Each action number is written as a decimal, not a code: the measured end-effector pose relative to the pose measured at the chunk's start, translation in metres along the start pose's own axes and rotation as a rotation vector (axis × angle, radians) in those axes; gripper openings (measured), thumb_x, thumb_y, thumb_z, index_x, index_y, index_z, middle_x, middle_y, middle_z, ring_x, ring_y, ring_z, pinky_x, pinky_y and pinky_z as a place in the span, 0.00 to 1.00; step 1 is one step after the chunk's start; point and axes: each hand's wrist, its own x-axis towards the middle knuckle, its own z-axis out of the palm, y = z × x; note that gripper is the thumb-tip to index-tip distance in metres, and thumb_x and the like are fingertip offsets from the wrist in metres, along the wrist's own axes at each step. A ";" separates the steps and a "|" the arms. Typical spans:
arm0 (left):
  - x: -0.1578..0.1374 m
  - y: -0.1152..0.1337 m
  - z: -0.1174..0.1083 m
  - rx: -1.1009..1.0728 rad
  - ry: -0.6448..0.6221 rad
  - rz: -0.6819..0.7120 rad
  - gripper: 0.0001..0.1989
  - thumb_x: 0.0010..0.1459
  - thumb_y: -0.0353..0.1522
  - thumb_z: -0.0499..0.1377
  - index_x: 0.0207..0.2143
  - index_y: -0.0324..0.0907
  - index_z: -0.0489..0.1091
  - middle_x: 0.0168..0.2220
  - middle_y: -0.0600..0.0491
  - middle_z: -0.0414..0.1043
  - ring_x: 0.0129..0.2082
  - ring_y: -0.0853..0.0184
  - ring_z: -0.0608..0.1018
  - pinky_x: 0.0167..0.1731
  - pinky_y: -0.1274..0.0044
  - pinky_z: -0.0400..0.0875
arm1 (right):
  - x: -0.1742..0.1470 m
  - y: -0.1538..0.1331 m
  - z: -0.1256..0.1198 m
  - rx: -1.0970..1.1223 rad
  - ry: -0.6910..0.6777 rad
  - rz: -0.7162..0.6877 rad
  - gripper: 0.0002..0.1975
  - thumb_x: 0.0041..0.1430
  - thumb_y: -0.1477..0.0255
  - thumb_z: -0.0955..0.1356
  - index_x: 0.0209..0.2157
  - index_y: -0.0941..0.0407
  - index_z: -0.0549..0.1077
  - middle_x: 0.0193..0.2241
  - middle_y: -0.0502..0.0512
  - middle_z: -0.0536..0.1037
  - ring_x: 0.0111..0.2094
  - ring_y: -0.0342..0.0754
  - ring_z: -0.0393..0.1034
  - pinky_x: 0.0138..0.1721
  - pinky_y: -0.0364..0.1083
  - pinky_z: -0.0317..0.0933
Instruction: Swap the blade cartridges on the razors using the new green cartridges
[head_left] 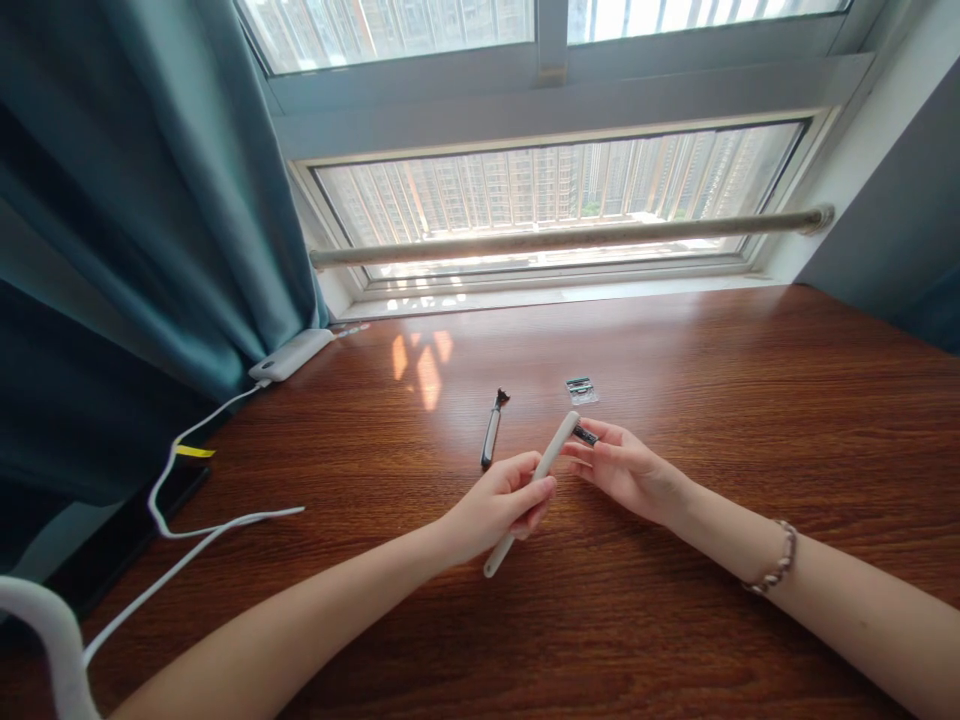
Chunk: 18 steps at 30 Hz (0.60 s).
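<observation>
My left hand (517, 495) is closed around the middle of a slim whitish toothbrush (556, 447), held at a slant. Its rounded end points up and to the right, and a small hole shows near its lower end; no bristles can be made out. Against the upper end sits a small black ridged razor cartridge (586, 434), pinched in the fingers of my right hand (624, 468). Beyond my left hand, a grey and black razor handle (492, 432) lies on the desk with no blade head on it. A small clear plastic case (581, 390) lies beyond my right hand.
The brown wooden desk (360, 430) runs back to a window with a horizontal rail (570, 238). On the left are a white box-shaped device (294, 354) with a cable (161, 490), a yellow strip (195, 452) and a blue curtain (187, 180). A curved white object (45, 620) fills the lower left corner.
</observation>
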 end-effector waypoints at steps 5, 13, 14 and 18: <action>0.001 0.001 -0.002 0.010 0.023 -0.002 0.11 0.55 0.38 0.52 0.30 0.40 0.56 0.16 0.62 0.54 0.13 0.80 0.52 0.13 0.85 0.46 | 0.000 0.000 -0.001 -0.010 0.001 -0.001 0.17 0.47 0.70 0.70 0.41 0.53 0.70 0.40 0.54 0.73 0.44 0.46 0.65 0.44 0.45 0.56; -0.001 0.000 0.000 -0.018 0.007 -0.017 0.13 0.54 0.40 0.52 0.27 0.41 0.53 0.16 0.62 0.54 0.12 0.80 0.51 0.12 0.84 0.43 | 0.003 -0.004 -0.003 -0.023 0.037 -0.042 0.15 0.48 0.69 0.69 0.41 0.52 0.71 0.41 0.52 0.72 0.42 0.44 0.66 0.40 0.43 0.59; -0.001 0.000 0.000 -0.016 0.003 -0.024 0.13 0.54 0.40 0.52 0.27 0.41 0.53 0.16 0.62 0.54 0.12 0.80 0.51 0.12 0.84 0.43 | 0.003 -0.004 -0.003 -0.031 0.047 -0.047 0.15 0.48 0.69 0.69 0.41 0.52 0.71 0.41 0.52 0.72 0.42 0.44 0.66 0.40 0.43 0.59; -0.001 -0.001 0.000 -0.011 0.024 -0.022 0.14 0.54 0.40 0.52 0.27 0.40 0.53 0.16 0.62 0.54 0.12 0.80 0.52 0.12 0.84 0.43 | 0.003 -0.004 -0.002 -0.063 0.052 -0.041 0.16 0.47 0.69 0.69 0.41 0.52 0.71 0.41 0.53 0.72 0.42 0.45 0.66 0.41 0.44 0.59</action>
